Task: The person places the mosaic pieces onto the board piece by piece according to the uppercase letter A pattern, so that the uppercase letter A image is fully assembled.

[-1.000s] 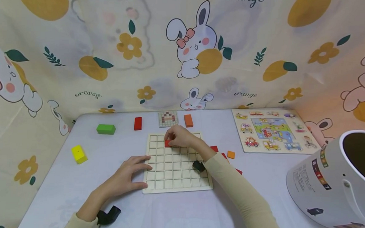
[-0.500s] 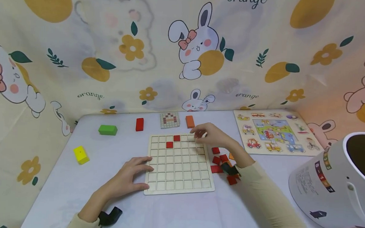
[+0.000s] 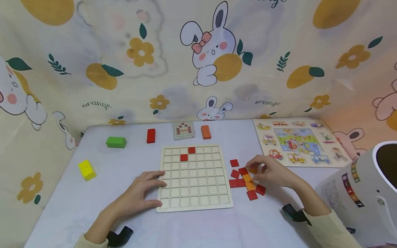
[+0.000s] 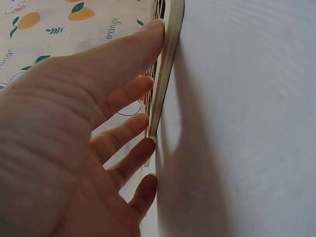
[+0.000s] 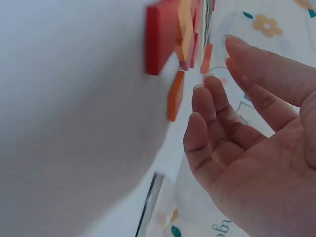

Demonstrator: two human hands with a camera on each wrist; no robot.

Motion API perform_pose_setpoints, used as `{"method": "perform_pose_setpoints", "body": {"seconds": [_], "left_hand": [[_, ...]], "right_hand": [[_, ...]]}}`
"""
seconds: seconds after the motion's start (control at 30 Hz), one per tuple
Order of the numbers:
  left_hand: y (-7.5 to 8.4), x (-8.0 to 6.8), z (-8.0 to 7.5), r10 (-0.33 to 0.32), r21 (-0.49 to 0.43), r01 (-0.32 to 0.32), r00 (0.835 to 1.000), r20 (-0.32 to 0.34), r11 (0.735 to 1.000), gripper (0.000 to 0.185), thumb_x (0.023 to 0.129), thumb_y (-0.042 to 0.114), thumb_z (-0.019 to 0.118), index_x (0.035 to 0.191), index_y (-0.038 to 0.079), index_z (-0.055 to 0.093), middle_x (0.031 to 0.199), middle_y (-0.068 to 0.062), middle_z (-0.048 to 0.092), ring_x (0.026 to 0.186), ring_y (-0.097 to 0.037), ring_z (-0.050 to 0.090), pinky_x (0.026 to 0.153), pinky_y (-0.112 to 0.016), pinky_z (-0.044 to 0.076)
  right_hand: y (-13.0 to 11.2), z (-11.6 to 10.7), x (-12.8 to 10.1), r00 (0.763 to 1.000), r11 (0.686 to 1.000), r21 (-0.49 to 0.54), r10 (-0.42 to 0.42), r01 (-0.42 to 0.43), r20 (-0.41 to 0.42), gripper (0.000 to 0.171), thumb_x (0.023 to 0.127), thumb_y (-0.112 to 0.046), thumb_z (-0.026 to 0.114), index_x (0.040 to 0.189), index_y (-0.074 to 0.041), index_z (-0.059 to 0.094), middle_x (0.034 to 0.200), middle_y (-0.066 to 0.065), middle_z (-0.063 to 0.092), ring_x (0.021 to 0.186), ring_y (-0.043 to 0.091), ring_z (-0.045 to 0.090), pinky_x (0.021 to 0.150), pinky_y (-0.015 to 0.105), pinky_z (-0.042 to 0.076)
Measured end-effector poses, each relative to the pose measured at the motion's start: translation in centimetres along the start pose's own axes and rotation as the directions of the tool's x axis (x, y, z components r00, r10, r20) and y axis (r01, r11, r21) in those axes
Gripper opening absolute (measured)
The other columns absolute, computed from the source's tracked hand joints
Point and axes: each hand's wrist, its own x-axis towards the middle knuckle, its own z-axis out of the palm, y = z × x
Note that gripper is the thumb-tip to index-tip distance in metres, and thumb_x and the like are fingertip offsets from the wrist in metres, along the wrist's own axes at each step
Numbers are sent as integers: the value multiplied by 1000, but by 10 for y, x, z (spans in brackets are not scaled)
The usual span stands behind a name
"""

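Note:
A pale gridded board (image 3: 196,191) lies mid-table with two red square tiles, one (image 3: 191,150) in the back row and another (image 3: 183,157) a row nearer. My left hand (image 3: 133,193) rests at the board's left side, fingers spread, fingertips at the rim; the left wrist view shows the thumb against the board's edge (image 4: 170,49). Right of the board is a loose group of red tiles (image 3: 241,182) and orange tiles (image 3: 250,185). Over its far side hovers my right hand (image 3: 275,173), fingers gently bent and holding nothing, close to an orange tile (image 5: 175,96).
Behind the board lie a small pattern card (image 3: 183,130), a red block (image 3: 151,136) and an orange block (image 3: 206,132). Green (image 3: 116,142) and yellow (image 3: 86,170) blocks sit left. A vehicle puzzle (image 3: 261,140) lies back right; a white bucket (image 3: 340,202) stands at right.
My right hand has let go of a red tile on the board and moved right to the loose tiles. Two red tiles now show on the grid. The left hand stays put.

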Motion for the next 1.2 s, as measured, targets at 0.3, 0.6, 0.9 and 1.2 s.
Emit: {"method": "perform_pose_setpoints", "body": {"seconds": [0.3,0.6,0.9,1.2], "left_hand": [[2,0,-1,-19,-8,20,1000,13,1000,50,75,33,87,121,23,69,151,-1,46,139,-28,38,109,-61,30],[0,0,0,3,4,-3,1000,3,1000,50,76,35,87,121,23,69,149,-2,48,137,-28,40,107,-60,33],[-1,0,0,-9,4,9,1000,13,1000,49,77,35,86,121,24,68,150,0,47,138,-27,40,107,-59,32],[-2,0,1,5,2,-5,1000,0,1000,49,76,35,86,120,24,69,149,-1,48,137,-28,41,106,-60,33]], "right_hand": [[10,9,-37,1000,999,44,1,-1,1,35,82,-7,80,115,-5,66,106,5,63,92,23,55,77,28,50],[16,15,-41,999,998,62,9,-7,-34,36,81,-8,81,114,-4,66,102,5,64,87,21,55,74,25,48],[13,19,-39,1000,998,49,28,-27,-14,32,83,-5,79,112,-7,66,101,4,62,88,20,54,75,23,47],[-7,10,-12,1000,1000,23,-16,16,24,18,85,2,73,100,-5,67,89,3,63,83,20,55,72,25,50]]}}
